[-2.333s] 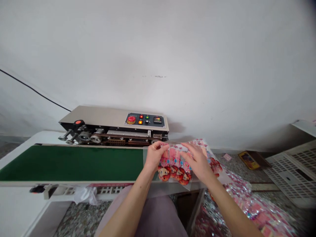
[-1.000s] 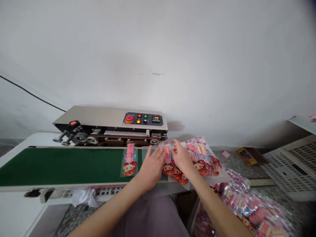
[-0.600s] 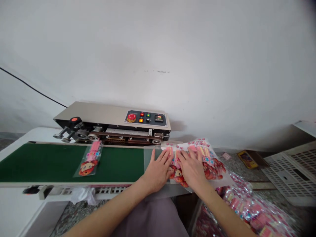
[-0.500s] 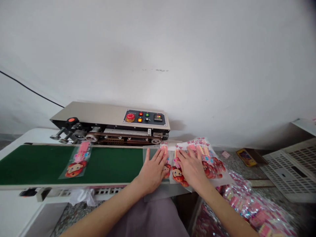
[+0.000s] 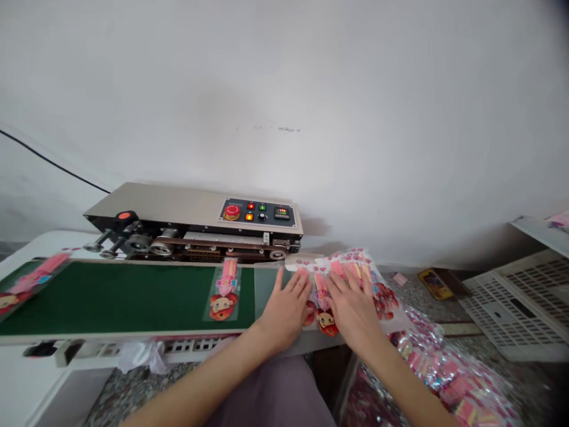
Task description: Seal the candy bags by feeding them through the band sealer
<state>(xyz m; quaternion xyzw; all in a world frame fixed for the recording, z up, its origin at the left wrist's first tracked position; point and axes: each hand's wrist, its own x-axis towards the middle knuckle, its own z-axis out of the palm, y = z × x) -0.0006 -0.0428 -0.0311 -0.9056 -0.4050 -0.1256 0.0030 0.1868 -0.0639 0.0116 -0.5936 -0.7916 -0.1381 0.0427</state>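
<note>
My left hand [image 5: 287, 311] lies flat with fingers spread over a clear plastic packet at the right end of the green conveyor belt [image 5: 142, 296]. Just right of it, my right hand [image 5: 358, 305] rests with its fingers stretched out on overlapping packets [image 5: 386, 299] printed with hearts and a red-haired cartoon figure. Between the hands, a pink packet with a cartoon face [image 5: 326, 320] shows in part. On the belt, a clear packet [image 5: 224, 290] lies left of my left hand. Another packet [image 5: 33, 281] lies slanted at the belt's left end.
Behind the belt stands a band sealing machine [image 5: 178, 204] with a lit control panel [image 5: 259, 213]. Shiny pink packets [image 5: 448, 367] are heaped at the lower right. A small open box [image 5: 440, 283] and a white plastic crate [image 5: 520, 308] are at the right.
The packet on the belt has travelled left to its far end. Another packet now lies on the belt beside my left hand. Both hands stay flat on the packets, shifted slightly right.
</note>
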